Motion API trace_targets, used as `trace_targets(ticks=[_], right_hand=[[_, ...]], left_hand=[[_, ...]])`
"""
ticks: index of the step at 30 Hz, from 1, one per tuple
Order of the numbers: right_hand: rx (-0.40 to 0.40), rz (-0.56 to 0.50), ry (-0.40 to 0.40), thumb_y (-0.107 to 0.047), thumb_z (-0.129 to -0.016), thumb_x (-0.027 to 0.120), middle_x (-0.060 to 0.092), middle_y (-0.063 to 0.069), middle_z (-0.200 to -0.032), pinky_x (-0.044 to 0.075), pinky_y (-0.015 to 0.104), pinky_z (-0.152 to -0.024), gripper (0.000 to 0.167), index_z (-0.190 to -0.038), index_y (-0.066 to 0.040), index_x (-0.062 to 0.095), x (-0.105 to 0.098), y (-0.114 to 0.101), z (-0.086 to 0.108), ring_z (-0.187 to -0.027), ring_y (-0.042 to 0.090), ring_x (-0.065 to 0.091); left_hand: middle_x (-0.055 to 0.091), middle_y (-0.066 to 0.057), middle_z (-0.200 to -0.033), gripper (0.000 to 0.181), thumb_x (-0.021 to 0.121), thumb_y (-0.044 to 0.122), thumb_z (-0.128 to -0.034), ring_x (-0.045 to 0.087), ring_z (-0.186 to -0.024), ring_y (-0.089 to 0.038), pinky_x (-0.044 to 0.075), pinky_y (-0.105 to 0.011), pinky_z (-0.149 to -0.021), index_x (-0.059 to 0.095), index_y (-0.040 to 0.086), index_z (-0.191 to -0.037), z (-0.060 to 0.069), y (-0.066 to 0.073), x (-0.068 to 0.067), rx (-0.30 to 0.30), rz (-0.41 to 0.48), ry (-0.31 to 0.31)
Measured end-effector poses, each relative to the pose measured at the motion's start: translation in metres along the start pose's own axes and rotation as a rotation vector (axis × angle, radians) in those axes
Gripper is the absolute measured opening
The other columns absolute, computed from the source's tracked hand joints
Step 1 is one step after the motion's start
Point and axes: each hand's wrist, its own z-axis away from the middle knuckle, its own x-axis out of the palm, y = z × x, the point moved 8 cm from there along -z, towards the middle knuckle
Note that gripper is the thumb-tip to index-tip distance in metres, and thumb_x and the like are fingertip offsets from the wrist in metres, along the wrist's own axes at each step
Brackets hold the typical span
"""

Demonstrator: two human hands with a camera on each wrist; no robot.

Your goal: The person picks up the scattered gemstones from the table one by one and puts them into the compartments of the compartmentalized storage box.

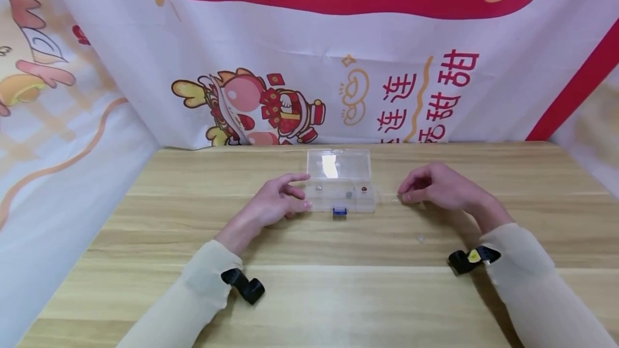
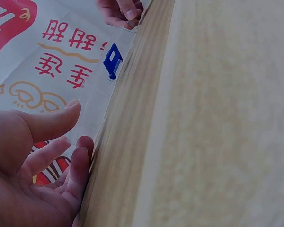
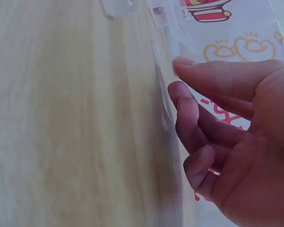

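A clear compartment box (image 1: 340, 203) stands on the table, its lid (image 1: 338, 164) raised at the back and a blue latch (image 1: 340, 211) at its front. Inside lie a dark red bead (image 1: 364, 189), a greyish bead (image 1: 348, 195) and a pale bead (image 1: 318, 188). My left hand (image 1: 280, 197) rests at the box's left end, index finger and thumb extended along its corners. Right of the box, my right hand (image 1: 437, 187) pinches a tiny greyish piece (image 2: 132, 22) between thumb and index finger; its exact kind is unclear. Close below lies a small clear piece (image 1: 395, 201).
Another small clear piece (image 1: 421, 239) lies nearer on the wooden table (image 1: 338, 294). A printed cloth (image 1: 300, 42) hangs behind the table. Black wrist cameras (image 1: 249, 288) sit on both sleeves.
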Motion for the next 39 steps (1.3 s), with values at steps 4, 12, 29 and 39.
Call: trace_targets(ticks=[4,12,29,39], right_hand=[[-0.019,0.002,0.014,-0.023,-0.096,0.079,0.076,0.005,-0.104,0.050,0.028,-0.076,0.014,-0.107,-0.014,0.080,0.000,-0.008,0.000,-0.091,0.020,0.059],[-0.050,-0.004,0.002,-0.019,-0.096,0.078,0.077,0.005,-0.101,0.051,0.029,-0.076,0.012,-0.107,-0.013,0.079,0.007,-0.020,-0.003,-0.091,0.021,0.063],[-0.082,-0.055,0.051,-0.018,-0.093,0.082,0.078,0.006,-0.099,0.051,0.028,-0.071,0.014,-0.105,-0.010,0.079,0.012,-0.034,-0.004,-0.087,0.020,0.063],[-0.090,-0.056,0.059,-0.015,-0.094,0.080,0.078,0.006,-0.100,0.049,0.027,-0.070,0.014,-0.107,-0.009,0.080,0.016,-0.040,-0.004,-0.086,0.020,0.061]], left_hand=[[0.064,-0.009,-0.128,0.065,0.081,0.018,-0.0941,0.064,-0.097,-0.023,0.056,-0.028,-0.077,0.056,0.034,-0.152,0.000,0.001,0.000,0.003,0.002,-0.004],[0.064,-0.009,-0.128,0.066,0.082,0.018,-0.0936,0.064,-0.097,-0.022,0.056,-0.028,-0.078,0.055,0.034,-0.152,0.002,0.001,-0.001,-0.005,0.008,-0.005],[0.064,-0.010,-0.127,0.065,0.081,0.017,-0.0940,0.064,-0.096,-0.022,0.056,-0.028,-0.077,0.056,0.032,-0.152,0.002,0.002,-0.001,0.007,0.011,-0.002],[0.064,-0.010,-0.128,0.065,0.082,0.018,-0.0938,0.064,-0.097,-0.022,0.056,-0.028,-0.077,0.056,0.033,-0.152,0.001,0.001,0.000,0.008,0.016,-0.005]])
